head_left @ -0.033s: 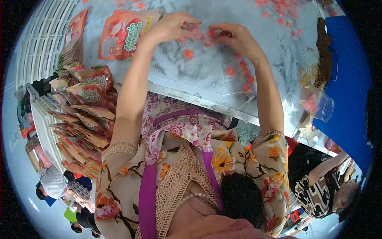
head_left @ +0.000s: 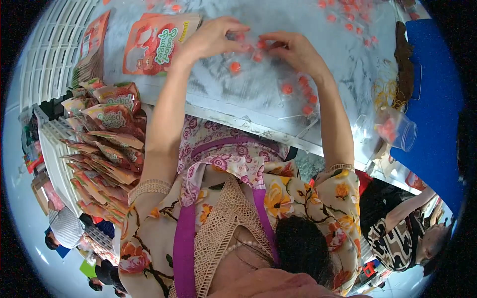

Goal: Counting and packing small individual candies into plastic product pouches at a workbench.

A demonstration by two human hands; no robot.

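Above the table, my left hand [head_left: 214,38] curls its fingers and thumb around a few small red candies [head_left: 241,37] in clear wrappers. Facing it, my right hand [head_left: 294,48] pinches another wrapped red candy [head_left: 261,44] between thumb and fingers. The gap between both hands is narrow, and blurred wrappers partly fill it. One loose candy [head_left: 235,66] lies just below my left hand. Several more candies form a short line [head_left: 305,89] beside my right forearm. Flat red printed pouches [head_left: 158,44] lie stacked left of my left hand.
At the left, a white plastic crate [head_left: 52,144] holds many filled red pouches [head_left: 112,116]. More candies [head_left: 350,17] are scattered at the far right of the table [head_left: 238,94]. Rubber bands [head_left: 390,92] and a clear cup [head_left: 405,135] lie near the right edge. Another person [head_left: 397,238] is at lower right.
My hands have shifted slightly among the candies, and the few between them have moved a little. My right hand has drawn back a touch; the stacks and the crate are unchanged.
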